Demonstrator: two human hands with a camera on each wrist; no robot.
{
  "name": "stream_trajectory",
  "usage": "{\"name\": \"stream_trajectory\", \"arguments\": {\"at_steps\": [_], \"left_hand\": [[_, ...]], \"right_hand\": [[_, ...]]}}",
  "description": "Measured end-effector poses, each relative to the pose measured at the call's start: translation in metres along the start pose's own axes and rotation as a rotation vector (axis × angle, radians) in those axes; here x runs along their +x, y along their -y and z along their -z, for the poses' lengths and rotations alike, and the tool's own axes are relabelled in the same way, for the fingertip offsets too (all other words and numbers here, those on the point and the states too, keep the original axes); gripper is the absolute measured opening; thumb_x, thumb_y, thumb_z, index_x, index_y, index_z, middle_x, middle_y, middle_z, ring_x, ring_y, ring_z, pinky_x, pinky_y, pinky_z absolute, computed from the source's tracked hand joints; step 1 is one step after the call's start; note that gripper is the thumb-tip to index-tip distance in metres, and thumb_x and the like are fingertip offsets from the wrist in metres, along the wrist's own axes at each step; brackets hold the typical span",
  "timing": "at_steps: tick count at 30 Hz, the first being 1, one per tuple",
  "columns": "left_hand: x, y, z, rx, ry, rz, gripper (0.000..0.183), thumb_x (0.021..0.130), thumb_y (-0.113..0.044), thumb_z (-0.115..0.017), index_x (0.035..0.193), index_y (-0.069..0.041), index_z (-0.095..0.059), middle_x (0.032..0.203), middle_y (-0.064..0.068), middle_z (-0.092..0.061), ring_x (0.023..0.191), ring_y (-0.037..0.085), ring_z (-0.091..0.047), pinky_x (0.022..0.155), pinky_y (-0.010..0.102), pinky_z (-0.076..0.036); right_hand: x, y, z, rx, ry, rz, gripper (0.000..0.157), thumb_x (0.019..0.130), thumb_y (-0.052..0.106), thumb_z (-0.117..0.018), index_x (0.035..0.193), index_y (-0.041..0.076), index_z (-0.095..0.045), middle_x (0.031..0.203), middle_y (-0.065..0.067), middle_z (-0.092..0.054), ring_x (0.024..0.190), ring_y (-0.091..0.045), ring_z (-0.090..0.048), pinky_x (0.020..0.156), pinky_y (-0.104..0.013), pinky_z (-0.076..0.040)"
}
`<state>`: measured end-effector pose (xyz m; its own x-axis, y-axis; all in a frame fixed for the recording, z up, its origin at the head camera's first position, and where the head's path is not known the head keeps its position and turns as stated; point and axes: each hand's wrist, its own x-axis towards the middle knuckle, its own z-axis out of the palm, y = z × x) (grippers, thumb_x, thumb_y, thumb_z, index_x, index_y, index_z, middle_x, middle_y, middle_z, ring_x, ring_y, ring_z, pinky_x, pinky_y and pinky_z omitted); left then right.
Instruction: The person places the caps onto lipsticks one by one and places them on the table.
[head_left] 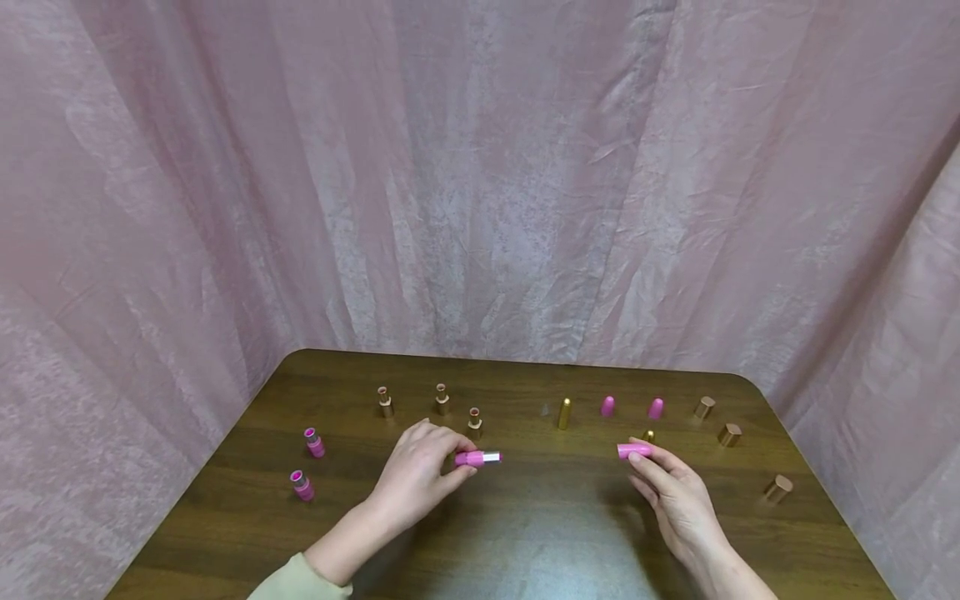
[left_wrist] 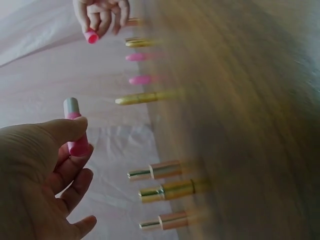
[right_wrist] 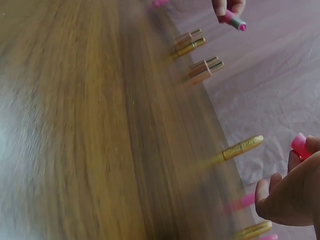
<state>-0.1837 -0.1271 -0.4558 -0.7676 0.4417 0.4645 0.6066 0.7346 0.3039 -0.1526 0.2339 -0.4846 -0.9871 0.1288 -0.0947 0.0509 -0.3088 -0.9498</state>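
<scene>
My left hand (head_left: 420,467) pinches a pink lipstick tube (head_left: 470,458) between thumb and fingers, its bare silver collar facing right. In the left wrist view the tube's pink base (left_wrist: 77,145) shows below the thumb. Over on the right, my right hand (head_left: 678,500) grips a pink lipstick cap (head_left: 630,451), its hollow end turned left toward the tube. A wide gap separates the two pieces, both held above the wooden table (head_left: 540,533). Just behind the cap stands a gold tube (head_left: 648,436), partly hidden by my right fingers.
Two uncapped pink lipsticks (head_left: 314,443) stand at the left. Rose-gold uncapped lipsticks (head_left: 385,403) line the back left. Another gold tube (head_left: 564,414) and two pink caps (head_left: 607,406) stand back right of centre. Several copper-coloured caps (head_left: 729,435) stand along the right side. A pink curtain (head_left: 480,183) hangs behind.
</scene>
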Motion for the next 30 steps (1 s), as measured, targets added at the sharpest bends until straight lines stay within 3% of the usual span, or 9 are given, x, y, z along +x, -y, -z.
{"name": "stream_trajectory", "arguments": {"at_steps": [6,16,30], "left_hand": [[0.011,-0.008,-0.004,0.017,-0.015,-0.034,0.02,0.083,-0.029,-0.087,0.097,-0.03,-0.073,0.098,-0.016,-0.067,0.101,0.012,-0.059,0.11,0.048,-0.038],[0.025,-0.016,-0.009,0.003,-0.002,-0.009,0.017,0.084,-0.032,-0.085,0.096,-0.032,-0.074,0.092,-0.019,-0.063,0.101,0.013,-0.057,0.106,0.044,-0.04],[0.043,-0.032,-0.015,0.047,0.006,-0.043,0.017,0.085,-0.033,-0.085,0.097,-0.026,-0.075,0.093,-0.014,-0.067,0.09,0.014,-0.056,0.095,0.041,-0.045]], "right_hand": [[0.004,-0.003,-0.014,0.017,0.005,0.029,0.017,0.097,0.003,-0.067,0.112,0.007,-0.072,0.118,0.009,-0.069,0.108,-0.008,-0.065,0.097,-0.029,-0.052],[0.009,-0.008,-0.033,0.072,0.031,0.052,0.017,0.096,-0.001,-0.067,0.107,0.01,-0.073,0.113,0.006,-0.07,0.102,-0.009,-0.066,0.095,-0.029,-0.052],[0.006,-0.018,-0.07,0.073,0.089,0.043,0.026,0.092,-0.001,-0.07,0.118,0.0,-0.07,0.119,-0.005,-0.07,0.103,-0.012,-0.065,0.096,-0.031,-0.052]]}}
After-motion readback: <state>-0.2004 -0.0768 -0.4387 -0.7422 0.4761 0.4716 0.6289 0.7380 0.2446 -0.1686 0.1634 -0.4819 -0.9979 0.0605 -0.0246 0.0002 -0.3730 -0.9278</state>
